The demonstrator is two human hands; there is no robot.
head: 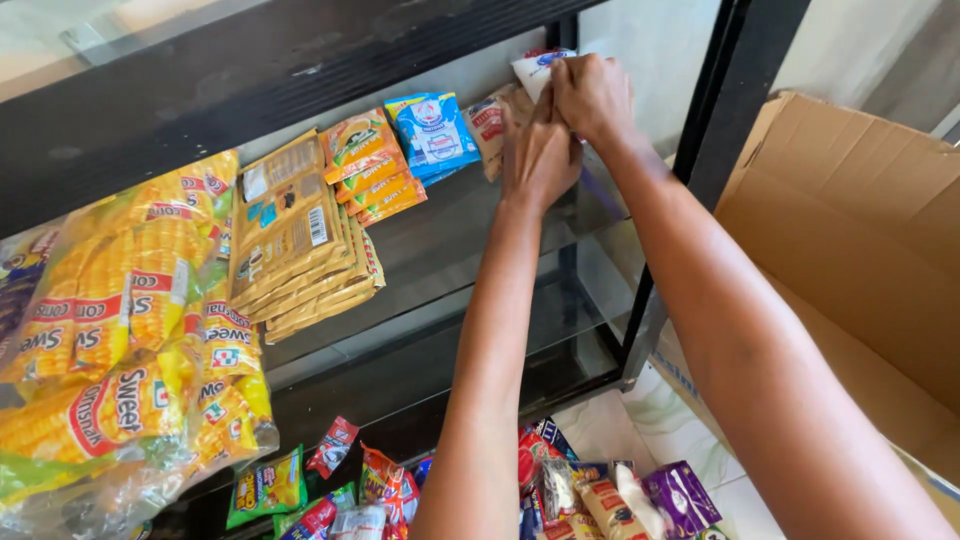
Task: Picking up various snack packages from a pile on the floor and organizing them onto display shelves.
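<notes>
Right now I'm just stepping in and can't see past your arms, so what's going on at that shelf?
A person reaches both arms to the back of a glass shelf. The left hand and right hand press together on small sachets, one white packet sticking up behind the fingers. Blue, orange and tan packets lie alongside, yellow corn-snack bags farther left. An open cardboard box stands to the right.

Bright daylight floods in from the right onto the cardboard box [850, 230], the glass shelf [450, 250] gleams with soft glare, underneath sits shadowed, and everything stays fairly sharp.
</notes>
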